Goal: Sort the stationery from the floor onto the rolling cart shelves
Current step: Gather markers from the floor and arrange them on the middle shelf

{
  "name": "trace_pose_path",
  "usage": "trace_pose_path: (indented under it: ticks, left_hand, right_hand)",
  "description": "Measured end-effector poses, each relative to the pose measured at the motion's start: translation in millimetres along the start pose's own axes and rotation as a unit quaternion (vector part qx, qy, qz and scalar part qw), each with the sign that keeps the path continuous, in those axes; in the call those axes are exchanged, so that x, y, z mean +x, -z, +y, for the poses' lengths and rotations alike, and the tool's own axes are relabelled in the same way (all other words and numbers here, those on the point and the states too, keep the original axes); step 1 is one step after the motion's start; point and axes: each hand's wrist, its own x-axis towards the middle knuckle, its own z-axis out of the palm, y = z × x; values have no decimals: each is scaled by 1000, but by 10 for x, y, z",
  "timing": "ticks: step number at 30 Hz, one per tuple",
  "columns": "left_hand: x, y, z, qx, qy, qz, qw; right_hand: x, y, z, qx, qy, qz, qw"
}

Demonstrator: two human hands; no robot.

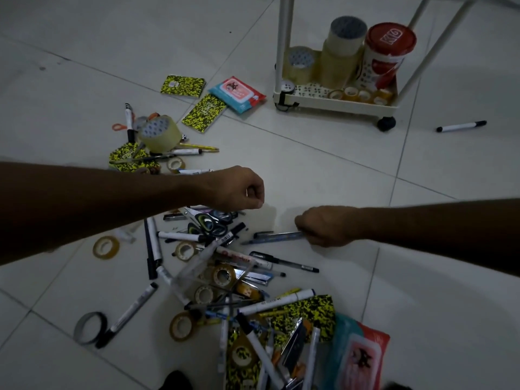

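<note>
My right hand (326, 226) pinches 2 blue pens (274, 237) for the cart (337, 106); left hand (239, 190) curls, seemingly holding nothing.

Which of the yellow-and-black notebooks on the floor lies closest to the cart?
The notebook lying diagonally, touching the pink-and-blue wipes pack. The other notebooks lie farther from the cart.

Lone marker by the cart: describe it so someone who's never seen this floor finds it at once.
Start at the white rolling cart at top right, its bottom shelf loaded with tape rolls and a red-lidded tub. Look right of its black wheel, on bare tile. The marker lies there alone, white barrel with black ends, far from the heaps near the hands.
</note>
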Motion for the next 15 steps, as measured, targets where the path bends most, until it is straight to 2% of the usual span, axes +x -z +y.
trace_pose_path:
  ticks: [4,10,15]
  left_hand:
    - [40,-121,71,21,-20,-46,999]
    - [126,-497,243,100,-71,-154,980]
    - [135,-766,271,168,-122,-179,962]
  right_hand:
    - [-189,21,108,31,-53,-34,998]
    - [-376,-61,143,102,-122,-11,987]
    - [-481,-22,116,166,-158,-15,973]
